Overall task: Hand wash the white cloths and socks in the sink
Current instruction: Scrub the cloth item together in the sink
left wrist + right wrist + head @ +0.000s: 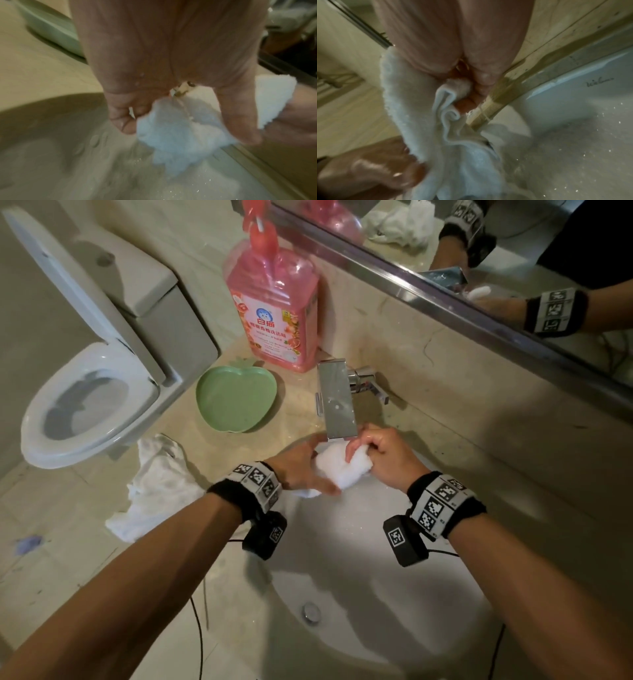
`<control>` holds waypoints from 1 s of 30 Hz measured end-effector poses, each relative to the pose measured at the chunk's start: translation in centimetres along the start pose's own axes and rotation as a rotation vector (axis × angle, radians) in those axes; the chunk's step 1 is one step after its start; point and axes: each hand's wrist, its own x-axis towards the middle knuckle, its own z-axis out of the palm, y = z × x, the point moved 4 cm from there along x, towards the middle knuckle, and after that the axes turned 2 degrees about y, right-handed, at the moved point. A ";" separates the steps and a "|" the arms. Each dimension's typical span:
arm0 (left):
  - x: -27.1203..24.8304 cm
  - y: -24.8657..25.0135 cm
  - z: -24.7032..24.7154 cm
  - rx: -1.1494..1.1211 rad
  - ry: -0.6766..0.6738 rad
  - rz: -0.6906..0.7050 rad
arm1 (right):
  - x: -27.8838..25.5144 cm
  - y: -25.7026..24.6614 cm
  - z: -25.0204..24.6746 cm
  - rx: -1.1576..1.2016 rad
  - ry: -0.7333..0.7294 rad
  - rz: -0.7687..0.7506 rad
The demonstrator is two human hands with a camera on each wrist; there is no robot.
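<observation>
A wet white cloth (337, 469) is bunched between both hands just under the faucet spout (337, 402), over the back of the white sink (359, 577). My left hand (305, 470) holds its left side, thumb laid across the front and fingers curled under the cloth (171, 128). My right hand (380, 455) grips the right end, fingers curled into the folds of the cloth (447, 121). Water drips from the cloth into the basin. A pile of white cloths (157, 491) lies on the counter left of the sink.
A pink detergent bottle (274, 302) stands at the back of the counter with a green apple-shaped dish (236, 398) in front of it. An open toilet (85, 392) is to the left. A mirror (479, 251) runs along the wall behind. The sink drain (311, 612) is near me.
</observation>
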 end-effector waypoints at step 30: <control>-0.7 0.9 -1.3 0.452 0.281 -0.002 | 1.9 2.4 3.8 -0.006 -0.204 0.195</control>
